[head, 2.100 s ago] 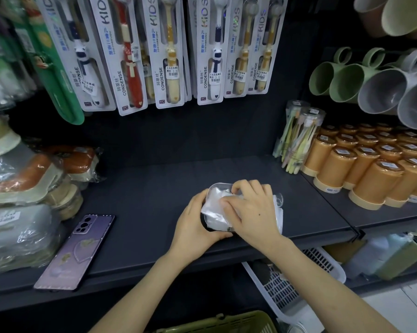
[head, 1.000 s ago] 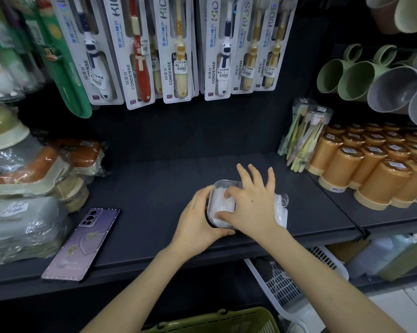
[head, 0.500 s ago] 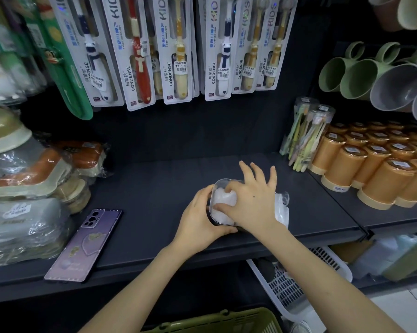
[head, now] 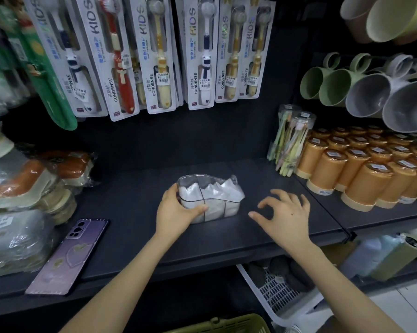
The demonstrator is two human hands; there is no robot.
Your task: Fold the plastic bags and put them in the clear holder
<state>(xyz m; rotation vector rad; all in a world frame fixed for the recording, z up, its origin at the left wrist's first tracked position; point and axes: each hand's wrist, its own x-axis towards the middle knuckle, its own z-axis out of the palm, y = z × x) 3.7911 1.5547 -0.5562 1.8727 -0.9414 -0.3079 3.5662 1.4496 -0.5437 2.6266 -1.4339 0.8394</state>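
Dark shelf: phone lies left, orange canisters stand right. Left hand grasps the clear holder containing folded bags; right hand hovers beside it, released.

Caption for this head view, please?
Left hand grips clear plastic holder packed with folded white bags on dark shelf; right hand hovers beside.

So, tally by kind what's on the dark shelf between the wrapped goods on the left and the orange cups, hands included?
Holder: 1
Phone: 1
Toothbrush tubes: 2
Hands: 2, left hand and right hand
Bags in the holder: too bunched to count
Total: 6, bags aside
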